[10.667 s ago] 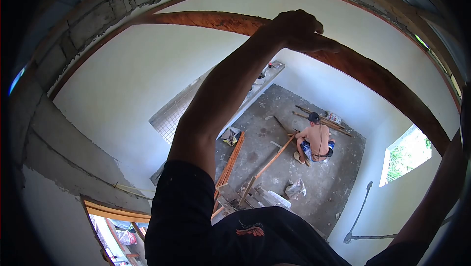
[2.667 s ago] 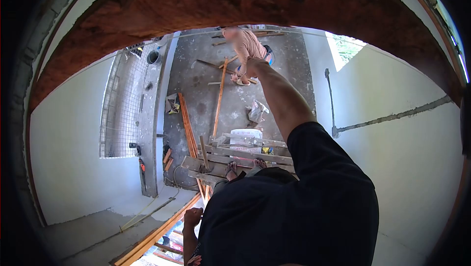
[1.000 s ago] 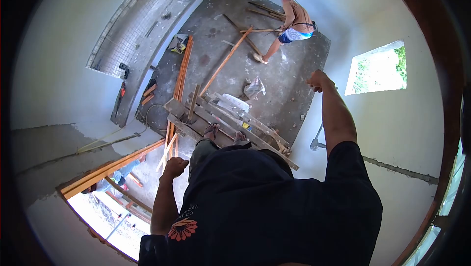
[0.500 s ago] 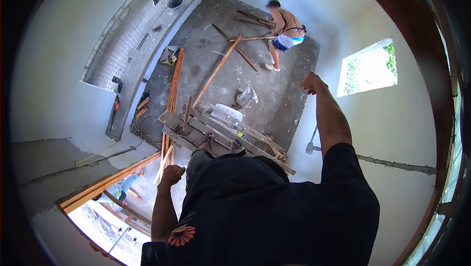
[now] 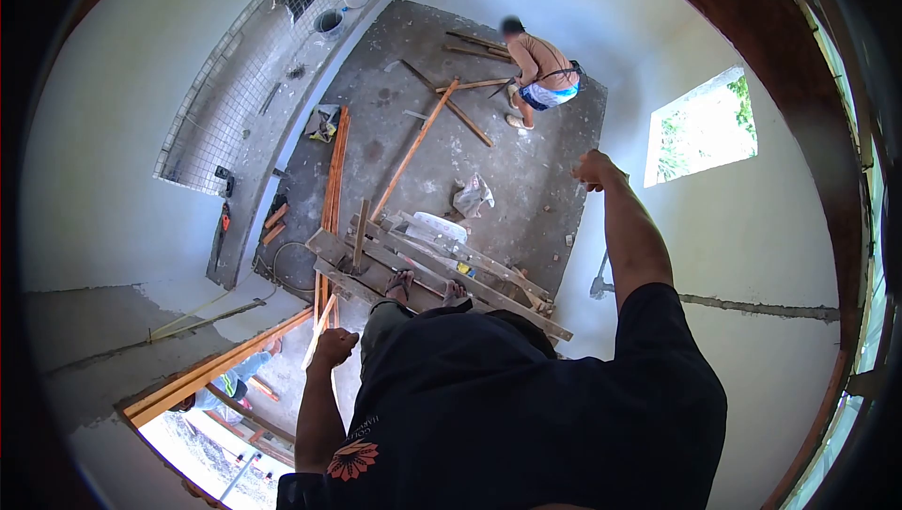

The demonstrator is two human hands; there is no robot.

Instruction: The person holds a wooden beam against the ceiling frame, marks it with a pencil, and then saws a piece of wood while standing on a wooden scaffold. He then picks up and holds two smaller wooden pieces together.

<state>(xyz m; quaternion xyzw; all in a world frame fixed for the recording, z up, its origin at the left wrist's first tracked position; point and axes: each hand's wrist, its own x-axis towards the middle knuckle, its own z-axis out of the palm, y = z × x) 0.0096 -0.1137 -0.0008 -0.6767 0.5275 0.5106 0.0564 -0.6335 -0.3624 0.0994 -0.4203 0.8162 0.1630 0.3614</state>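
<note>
Your feet (image 5: 400, 286) rest on planks (image 5: 512, 306); ahead, boards (image 5: 415, 150) lie on the floor (image 5: 521, 181), counter (image 5: 258, 148) left, window (image 5: 703, 129) right.

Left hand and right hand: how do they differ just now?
The right hand reaches out ahead, while the left hand is held back near the body. The left hand shows beside the trousers; the right hand shows near the window side. Both are bare and curled, with nothing visibly held.
</note>
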